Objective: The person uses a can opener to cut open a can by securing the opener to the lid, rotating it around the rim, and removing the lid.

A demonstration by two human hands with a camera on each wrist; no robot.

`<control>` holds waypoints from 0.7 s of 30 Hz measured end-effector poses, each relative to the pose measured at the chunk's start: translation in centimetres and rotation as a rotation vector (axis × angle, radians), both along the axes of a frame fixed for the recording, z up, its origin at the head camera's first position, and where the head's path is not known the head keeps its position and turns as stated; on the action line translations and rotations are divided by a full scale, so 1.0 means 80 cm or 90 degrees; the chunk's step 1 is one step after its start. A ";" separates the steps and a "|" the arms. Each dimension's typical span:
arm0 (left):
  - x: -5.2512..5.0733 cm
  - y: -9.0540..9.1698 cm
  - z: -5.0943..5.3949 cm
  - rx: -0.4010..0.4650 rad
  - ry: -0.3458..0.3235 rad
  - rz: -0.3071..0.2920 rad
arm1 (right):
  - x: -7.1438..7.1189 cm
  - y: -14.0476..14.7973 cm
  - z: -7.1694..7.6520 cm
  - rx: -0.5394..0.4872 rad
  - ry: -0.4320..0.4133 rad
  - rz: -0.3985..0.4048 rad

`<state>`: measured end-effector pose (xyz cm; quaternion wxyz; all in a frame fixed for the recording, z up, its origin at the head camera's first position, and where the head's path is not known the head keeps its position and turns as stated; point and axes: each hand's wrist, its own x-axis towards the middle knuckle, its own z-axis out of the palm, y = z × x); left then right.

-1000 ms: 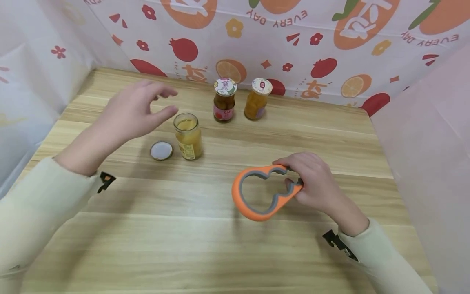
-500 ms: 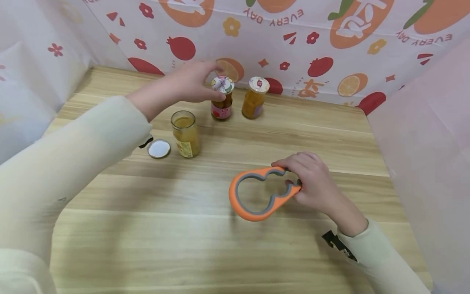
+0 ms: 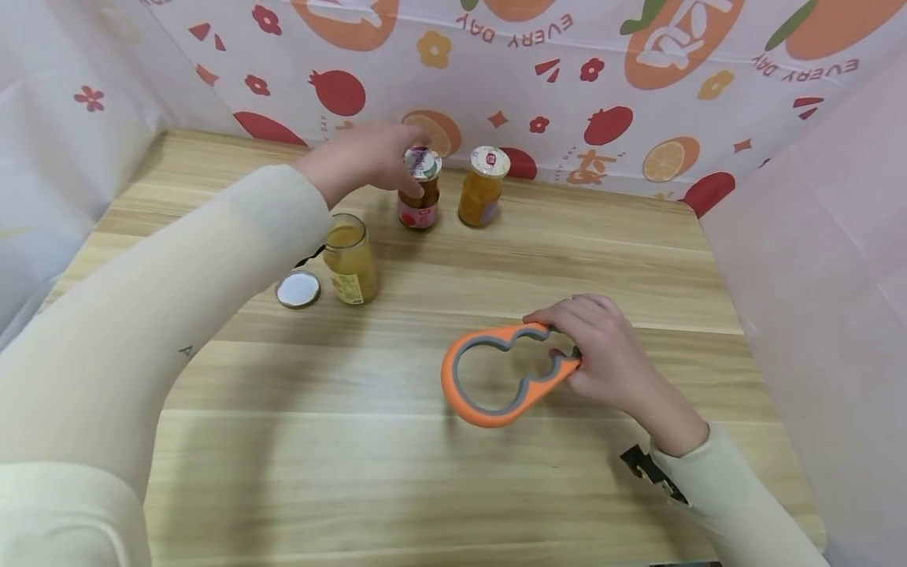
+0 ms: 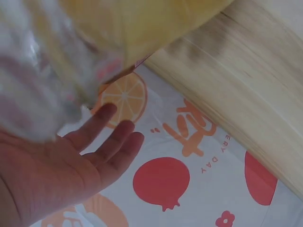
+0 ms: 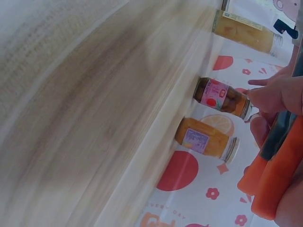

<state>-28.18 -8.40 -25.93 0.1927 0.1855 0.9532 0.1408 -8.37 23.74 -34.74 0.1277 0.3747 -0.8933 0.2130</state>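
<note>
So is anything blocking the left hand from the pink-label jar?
Nothing visible is. The left hand is right at the pink-label jar, though I can't tell if they're touching. The open jar stands nearer the person and the lidded yellow jar off to the right, so neither blocks it.

Technician: Which finish is applied to the jar opener (image 3: 540, 387)?
Engineer: The body is finished in orange; the inner edge is lined in grey.

Technician: How are the jars coloured?
Engineer: The dark jar (image 3: 418, 214) is filled with brown and labelled in pink. The amber jar (image 3: 480, 198) is labelled in lilac, its white lid (image 3: 490, 161) marked with a red emblem. The yellow jar (image 3: 350, 272) is labelled in pale yellow.

Technician: And the surroundings?
Engineer: White is shown by the loose lid (image 3: 298, 290). The table (image 3: 425, 488) is patterned in pale brown wood grain. The white backdrop (image 3: 460, 87) is printed with red pomegranates, orange slices and flowers. The sleeves (image 3: 234, 260) are cream.
</note>
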 end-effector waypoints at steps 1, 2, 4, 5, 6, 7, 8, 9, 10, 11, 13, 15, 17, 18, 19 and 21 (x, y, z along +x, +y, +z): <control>-0.001 0.000 -0.002 0.000 0.004 -0.002 | 0.000 0.000 0.000 0.000 -0.002 -0.001; -0.001 0.000 -0.004 0.001 0.009 -0.004 | -0.001 0.000 -0.001 -0.002 -0.001 0.000; -0.002 0.000 -0.007 0.004 0.019 -0.008 | -0.001 -0.001 -0.001 -0.005 0.000 0.000; -0.002 0.001 -0.008 0.004 0.024 -0.010 | -0.002 -0.001 -0.001 -0.007 0.001 0.000; -0.002 0.001 -0.008 0.005 0.025 -0.010 | -0.002 -0.001 -0.001 -0.009 0.001 0.000; -0.002 0.001 -0.009 0.008 0.026 -0.009 | -0.002 -0.001 -0.001 -0.010 0.000 0.000; -0.001 0.002 -0.009 0.009 0.024 -0.009 | -0.003 -0.001 -0.002 -0.011 0.000 0.000; 0.000 0.002 -0.009 0.011 0.021 -0.008 | -0.003 -0.001 -0.002 -0.011 0.000 0.001; 0.001 0.002 -0.009 0.011 0.019 -0.007 | -0.004 -0.002 -0.002 -0.012 -0.001 0.001; 0.002 0.002 -0.008 0.010 0.020 -0.009 | -0.004 -0.002 -0.002 -0.011 -0.002 0.002; 0.004 0.003 -0.007 0.009 0.016 -0.013 | -0.006 -0.003 -0.003 -0.012 -0.004 0.003; 0.008 0.005 -0.007 0.004 0.012 -0.020 | -0.007 -0.003 -0.003 -0.014 -0.007 0.005; 0.012 0.007 -0.006 -0.004 0.010 -0.027 | -0.008 -0.003 -0.004 -0.016 -0.009 0.006; 0.015 0.009 -0.005 -0.007 0.009 -0.030 | -0.009 -0.003 -0.004 -0.017 -0.010 0.007; 0.018 0.011 -0.005 -0.013 0.010 -0.035 | -0.009 -0.003 -0.005 -0.017 -0.011 0.007; 0.024 0.015 -0.003 -0.019 0.016 -0.041 | -0.010 -0.002 -0.004 -0.018 -0.014 0.008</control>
